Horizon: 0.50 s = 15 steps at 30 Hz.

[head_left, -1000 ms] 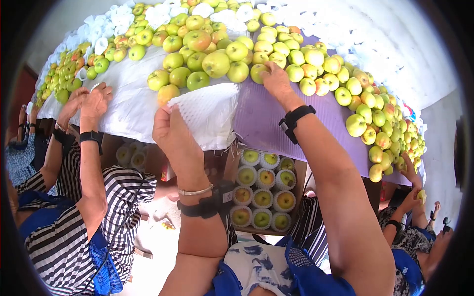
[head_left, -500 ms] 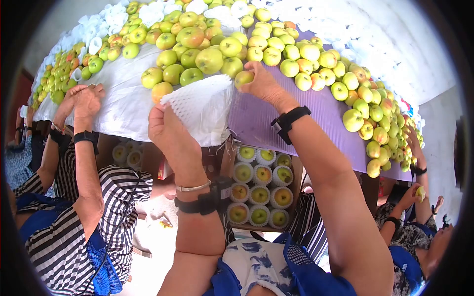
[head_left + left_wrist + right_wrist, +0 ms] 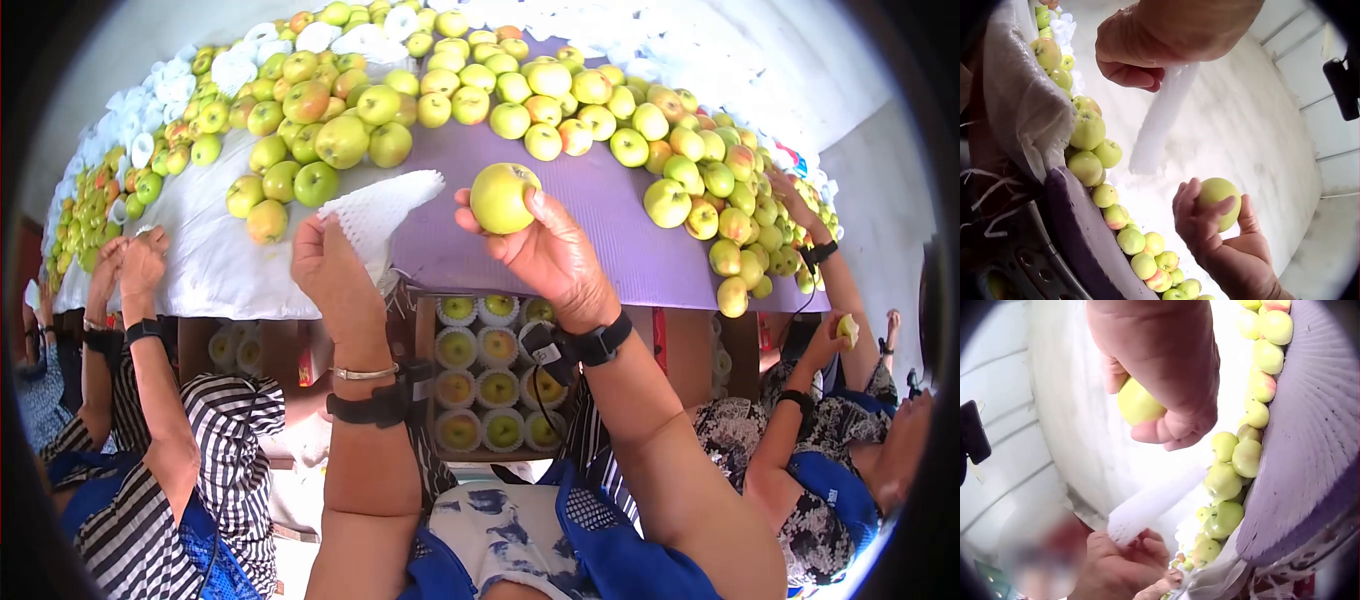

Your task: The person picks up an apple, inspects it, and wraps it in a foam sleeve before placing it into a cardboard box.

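Note:
In the head view my right hand (image 3: 553, 250) holds a yellow-green apple (image 3: 503, 199) up over the purple ribbed sheet, thumb on one side and fingers round the other. My left hand (image 3: 338, 268) pinches one end of a white foam net sleeve (image 3: 385, 208), which sticks out toward the apple. A gap lies between sleeve and apple. The left wrist view shows the sleeve (image 3: 1163, 125) hanging flat and narrow from the curled left fingers. From the right wrist, the apple (image 3: 1138, 403) shows partly covered by the palm and fingers.
Heaped apples (image 3: 340, 140) lie along the white cloth (image 3: 200, 250) and the purple sheet (image 3: 650, 270). White foam sleeves (image 3: 235, 70) are piled behind them. Below the table edge stands a carton (image 3: 425, 350) of sleeved apples. Other people work close on both sides, one in a striped shirt (image 3: 150, 490).
My right hand has taken an apple from the heap, drawn it back toward me and turned it upward. The left hand still pinches the sleeve. The head view has shifted rightward.

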Each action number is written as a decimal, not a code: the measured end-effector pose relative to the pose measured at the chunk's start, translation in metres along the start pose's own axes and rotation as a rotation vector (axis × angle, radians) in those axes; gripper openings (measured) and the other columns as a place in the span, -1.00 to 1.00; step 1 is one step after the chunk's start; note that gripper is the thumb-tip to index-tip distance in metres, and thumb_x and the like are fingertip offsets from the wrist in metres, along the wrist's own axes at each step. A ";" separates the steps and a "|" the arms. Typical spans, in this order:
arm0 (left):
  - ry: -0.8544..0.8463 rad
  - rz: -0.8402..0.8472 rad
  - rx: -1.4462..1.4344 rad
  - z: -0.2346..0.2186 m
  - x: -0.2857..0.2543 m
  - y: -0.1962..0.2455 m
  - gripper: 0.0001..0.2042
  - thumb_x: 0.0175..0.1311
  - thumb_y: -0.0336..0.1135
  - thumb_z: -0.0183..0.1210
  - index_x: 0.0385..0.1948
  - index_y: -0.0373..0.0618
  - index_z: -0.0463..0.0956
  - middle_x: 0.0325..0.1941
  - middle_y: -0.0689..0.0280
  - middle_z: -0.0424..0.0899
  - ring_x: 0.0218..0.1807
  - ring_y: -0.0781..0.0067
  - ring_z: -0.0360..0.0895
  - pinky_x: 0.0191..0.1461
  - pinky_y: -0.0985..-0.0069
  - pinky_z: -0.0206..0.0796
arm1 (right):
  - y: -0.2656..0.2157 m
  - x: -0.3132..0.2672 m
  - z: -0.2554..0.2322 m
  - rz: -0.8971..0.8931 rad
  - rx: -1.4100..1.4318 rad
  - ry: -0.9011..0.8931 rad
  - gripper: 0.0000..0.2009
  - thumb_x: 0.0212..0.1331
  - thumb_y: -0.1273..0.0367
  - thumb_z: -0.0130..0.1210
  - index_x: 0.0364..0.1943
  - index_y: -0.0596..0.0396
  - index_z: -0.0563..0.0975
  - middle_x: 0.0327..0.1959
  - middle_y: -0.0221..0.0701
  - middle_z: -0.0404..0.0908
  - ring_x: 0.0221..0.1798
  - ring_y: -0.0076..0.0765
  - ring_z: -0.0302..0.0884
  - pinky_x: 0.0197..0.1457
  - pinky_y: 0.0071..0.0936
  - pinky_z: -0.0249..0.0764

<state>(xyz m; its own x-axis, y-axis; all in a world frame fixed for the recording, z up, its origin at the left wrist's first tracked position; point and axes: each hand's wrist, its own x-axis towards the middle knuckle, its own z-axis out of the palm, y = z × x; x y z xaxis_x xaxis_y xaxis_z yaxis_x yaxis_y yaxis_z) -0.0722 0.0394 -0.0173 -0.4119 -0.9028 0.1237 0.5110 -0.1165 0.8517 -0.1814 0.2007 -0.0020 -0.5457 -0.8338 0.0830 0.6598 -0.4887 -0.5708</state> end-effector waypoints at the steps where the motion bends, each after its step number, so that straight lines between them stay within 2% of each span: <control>1: -0.019 -0.007 0.004 0.002 -0.003 -0.003 -0.91 0.27 -0.47 -0.05 -0.38 -0.26 0.42 -0.35 0.31 0.55 -0.34 0.58 0.48 -0.23 0.61 0.37 | -0.001 -0.003 0.000 -0.024 -0.038 -0.007 -0.62 0.13 0.37 0.09 0.04 0.16 0.35 -0.07 -0.16 0.50 -0.04 -0.11 0.52 -0.29 -0.46 0.55; 5: -0.041 -0.045 0.078 0.011 -0.011 -0.011 -0.90 0.28 -0.45 -0.06 -0.35 -0.26 0.42 -0.34 0.30 0.56 -0.34 0.59 0.49 -0.26 0.62 0.37 | -0.007 -0.010 0.007 -0.176 -0.267 0.022 -0.56 0.15 0.40 0.05 0.13 0.13 0.27 -0.05 -0.26 0.46 -0.03 -0.20 0.49 -0.16 -0.38 0.52; 8: -0.089 -0.050 0.106 0.011 -0.011 -0.021 -0.87 0.30 -0.37 -0.04 -0.30 -0.23 0.43 -0.33 0.32 0.57 -0.37 0.62 0.51 -0.38 0.66 0.34 | -0.017 -0.015 0.014 -0.218 -0.185 -0.005 -0.45 0.11 0.40 0.09 0.20 0.23 0.19 0.07 -0.24 0.36 0.06 -0.17 0.41 -0.07 -0.38 0.47; 11: -0.109 -0.055 0.087 0.016 -0.011 -0.026 -0.86 0.29 -0.35 -0.04 -0.30 -0.21 0.44 -0.36 0.35 0.58 -0.42 0.67 0.49 -0.46 0.72 0.28 | -0.029 -0.021 0.026 -0.198 -0.062 -0.043 -0.45 0.08 0.55 0.02 0.22 0.13 0.17 0.04 -0.33 0.36 0.01 -0.37 0.40 0.00 -0.34 0.44; 15: -0.108 -0.094 0.096 0.021 -0.013 -0.029 -0.86 0.29 -0.34 -0.03 -0.30 -0.20 0.45 -0.39 0.37 0.59 -0.47 0.70 0.48 -0.52 0.76 0.24 | -0.032 -0.026 0.020 -0.280 -0.339 0.058 -0.44 -0.05 0.56 0.10 0.14 0.25 0.25 -0.01 -0.28 0.42 -0.06 -0.35 0.45 -0.07 -0.40 0.46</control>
<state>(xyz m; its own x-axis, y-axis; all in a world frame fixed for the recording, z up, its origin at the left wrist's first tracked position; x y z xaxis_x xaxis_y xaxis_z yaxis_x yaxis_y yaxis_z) -0.0974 0.0631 -0.0325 -0.5358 -0.8395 0.0904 0.3936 -0.1536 0.9064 -0.1781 0.2328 0.0311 -0.7141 -0.6605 0.2320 0.2809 -0.5740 -0.7692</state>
